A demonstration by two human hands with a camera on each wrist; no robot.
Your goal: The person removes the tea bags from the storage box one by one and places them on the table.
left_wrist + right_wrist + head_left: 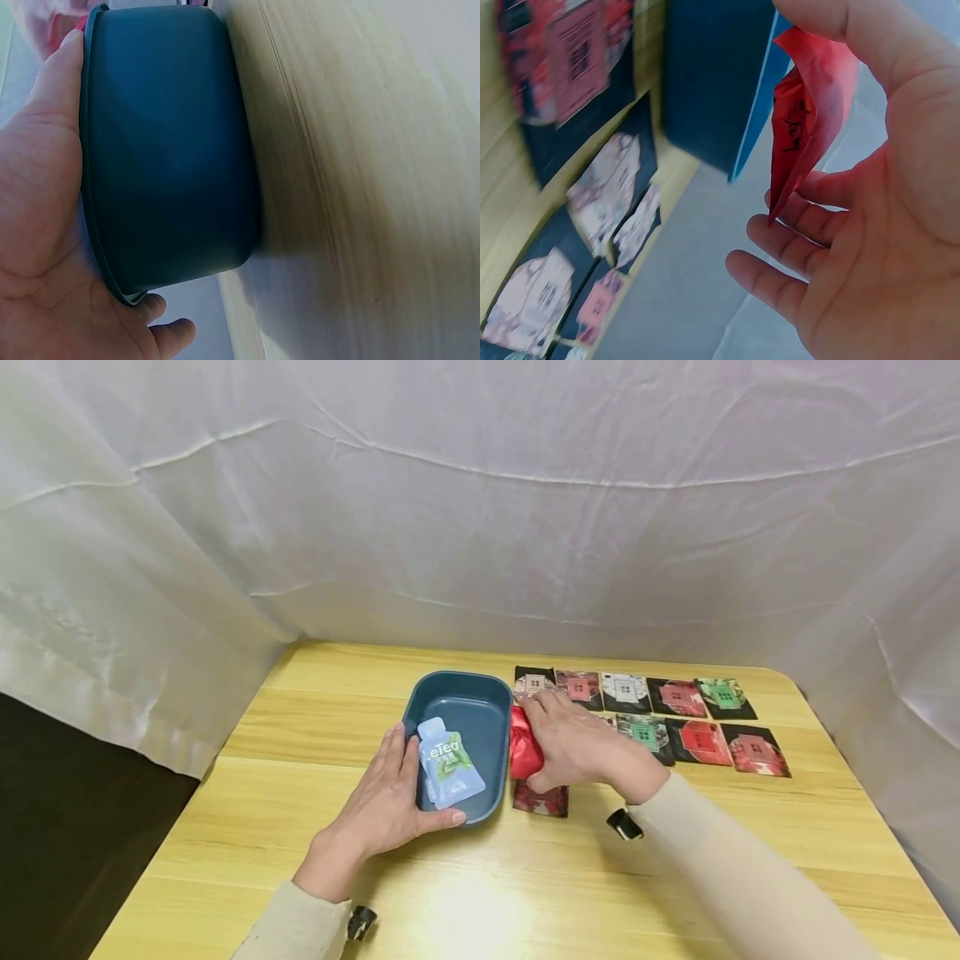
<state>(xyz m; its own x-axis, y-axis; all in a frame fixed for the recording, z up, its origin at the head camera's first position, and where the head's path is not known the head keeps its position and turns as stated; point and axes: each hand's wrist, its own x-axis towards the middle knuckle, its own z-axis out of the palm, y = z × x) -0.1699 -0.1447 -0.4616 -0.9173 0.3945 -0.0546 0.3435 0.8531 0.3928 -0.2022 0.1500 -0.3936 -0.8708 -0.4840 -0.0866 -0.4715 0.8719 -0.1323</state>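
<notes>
A dark blue rectangular tub (483,727) stands on the table, with light blue "LeTea" sachets (455,777) overlapping inside it. My left hand (377,806) rests along the tub's left side, its fingers fairly straight and its thumb on the front rim. The left wrist view shows the palm against that rim (87,150). Just beyond the tub's right wall, my right hand (576,742) pinches a shiny red packet (525,745) between thumb and fingers. In the right wrist view this red packet (810,112) looks creased and is held on edge.
Several dark square packets with coloured labels lie in rows to the right, among them a green-labelled one (725,695) and a red-labelled one (699,742). A dark red packet (542,799) lies below my right hand. Behind the wooden table (480,893) hangs a pale curtain (480,543).
</notes>
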